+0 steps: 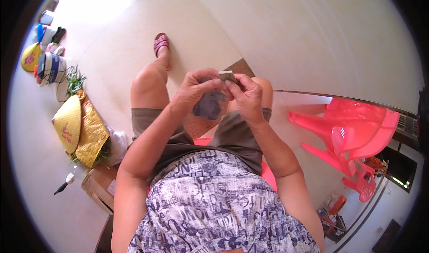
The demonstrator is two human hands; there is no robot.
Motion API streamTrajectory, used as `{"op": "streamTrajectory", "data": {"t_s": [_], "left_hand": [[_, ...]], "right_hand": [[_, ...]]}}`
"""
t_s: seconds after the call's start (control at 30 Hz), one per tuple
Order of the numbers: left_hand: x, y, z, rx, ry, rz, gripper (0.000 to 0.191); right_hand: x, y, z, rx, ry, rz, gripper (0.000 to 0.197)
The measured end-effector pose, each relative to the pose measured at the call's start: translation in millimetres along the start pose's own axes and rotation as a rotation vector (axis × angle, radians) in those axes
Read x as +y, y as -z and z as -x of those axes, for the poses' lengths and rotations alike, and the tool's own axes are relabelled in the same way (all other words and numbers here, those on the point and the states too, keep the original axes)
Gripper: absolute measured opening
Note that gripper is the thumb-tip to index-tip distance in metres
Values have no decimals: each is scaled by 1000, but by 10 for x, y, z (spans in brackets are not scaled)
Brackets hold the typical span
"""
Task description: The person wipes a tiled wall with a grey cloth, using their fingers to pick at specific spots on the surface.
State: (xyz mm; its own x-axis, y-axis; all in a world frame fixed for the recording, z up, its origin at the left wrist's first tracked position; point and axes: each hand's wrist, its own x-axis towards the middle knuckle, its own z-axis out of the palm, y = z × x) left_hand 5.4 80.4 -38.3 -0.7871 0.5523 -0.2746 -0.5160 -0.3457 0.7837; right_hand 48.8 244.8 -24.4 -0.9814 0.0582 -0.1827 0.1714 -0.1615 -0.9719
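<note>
Both hands meet above my knees. My left hand (200, 84) grips a crumpled dark grey cloth (208, 106), which hangs below its fingers. Between the thumb and fingers of my right hand (247, 97) is a small, flat, grey-beige rectangular block (228, 76); I cannot tell its material. The block's pale end points up and away from me. The fingertips of my left hand are close against the block, and whether the cloth touches it is hidden.
Pink plastic chairs (362, 129) stand at the right. On the left are a woven conical hat (68, 123), a golden bag (90, 132) with green leaves, a cardboard box (100, 186) and a white-and-blue bucket (55, 68). A sandalled foot (161, 45) rests on the pale floor (110, 51).
</note>
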Motion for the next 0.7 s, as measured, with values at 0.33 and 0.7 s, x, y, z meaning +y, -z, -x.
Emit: {"op": "streamTrajectory", "data": {"t_s": [0.33, 0.7], "left_hand": [[86, 783, -282, 312, 128, 417, 28], [100, 577, -386, 299, 233, 192, 24]], "right_hand": [[376, 1263, -534, 529, -25, 264, 15], [1618, 2048, -754, 547, -284, 833, 20]]}}
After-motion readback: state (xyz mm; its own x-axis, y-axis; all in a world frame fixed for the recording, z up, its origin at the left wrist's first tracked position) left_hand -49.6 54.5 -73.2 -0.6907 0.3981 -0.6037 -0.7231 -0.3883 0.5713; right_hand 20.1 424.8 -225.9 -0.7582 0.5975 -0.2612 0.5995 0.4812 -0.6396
